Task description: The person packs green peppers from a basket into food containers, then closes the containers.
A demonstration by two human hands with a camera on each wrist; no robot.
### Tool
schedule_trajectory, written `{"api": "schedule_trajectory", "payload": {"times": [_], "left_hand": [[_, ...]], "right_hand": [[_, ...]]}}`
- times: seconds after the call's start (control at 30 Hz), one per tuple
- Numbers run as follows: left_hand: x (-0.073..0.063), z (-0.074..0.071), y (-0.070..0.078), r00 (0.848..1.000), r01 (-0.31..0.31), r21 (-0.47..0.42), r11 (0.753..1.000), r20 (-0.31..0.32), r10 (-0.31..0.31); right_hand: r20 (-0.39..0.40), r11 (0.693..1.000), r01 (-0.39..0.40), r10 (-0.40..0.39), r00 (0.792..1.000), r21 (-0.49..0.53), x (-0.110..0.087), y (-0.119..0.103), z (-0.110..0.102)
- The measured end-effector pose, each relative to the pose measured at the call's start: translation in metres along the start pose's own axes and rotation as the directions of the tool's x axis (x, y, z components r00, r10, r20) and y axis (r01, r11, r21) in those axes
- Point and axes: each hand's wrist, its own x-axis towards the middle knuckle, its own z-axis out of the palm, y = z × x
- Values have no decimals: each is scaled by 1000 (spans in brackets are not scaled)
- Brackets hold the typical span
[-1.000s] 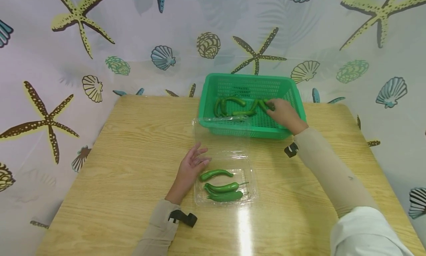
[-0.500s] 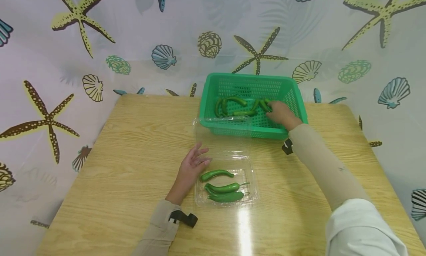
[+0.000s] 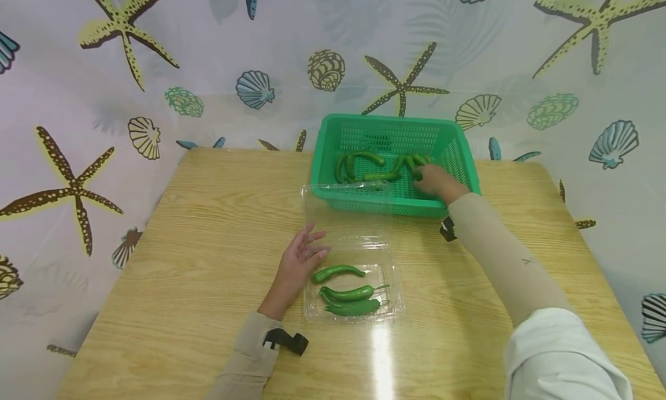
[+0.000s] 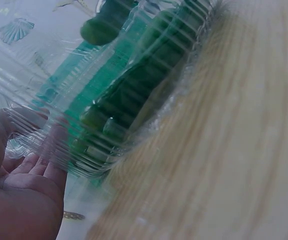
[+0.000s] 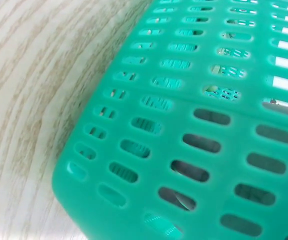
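Note:
A clear plastic clamshell box (image 3: 398, 284) lies with its lid (image 3: 348, 215) folded back, overlapping the basket's front in the head view. Several green chili peppers (image 3: 354, 307) lie in the box. My left hand (image 3: 298, 262) rests at its left side with relaxed fingers; in the left wrist view the fingers (image 4: 56, 142) lie at the ribbed clear wall. My right hand (image 3: 436, 180) reaches into the green basket (image 3: 385, 206), fingers curled round a green chili pepper (image 3: 418, 173) in its right part. The right wrist view shows just the slotted basket wall (image 5: 174, 115), hiding that hand.
More green chili peppers (image 3: 374, 157) lie in the basket's left and middle. The wooden table (image 3: 224, 215) bears basket and box. Behind it hangs a curtain (image 3: 208, 36) printed with starfish and shells. A black strap mount (image 3: 291, 340) sits on the left wrist.
My right hand has shifted slightly left and toward the front inside the basket, and a pepper end now shows at its fingertips. The left hand and the box stay put.

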Motion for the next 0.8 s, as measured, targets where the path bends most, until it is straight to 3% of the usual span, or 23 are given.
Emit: {"api": "schedule_trajectory", "payload": {"times": [0.17, 0.53, 0.8], "left_hand": [[1, -1, -9, 1000, -17, 8, 1000, -2, 17], [2, -2, -12, 999, -46, 40, 998, 2, 46], [-1, 1, 3, 999, -33, 13, 999, 11, 33]], "right_hand": [[1, 1000, 6, -6, 1000, 5, -1, -1, 0], [0, 1000, -20, 20, 1000, -1, -4, 0, 0], [-8, 999, -45, 46, 999, 28, -3, 0, 0]]}}
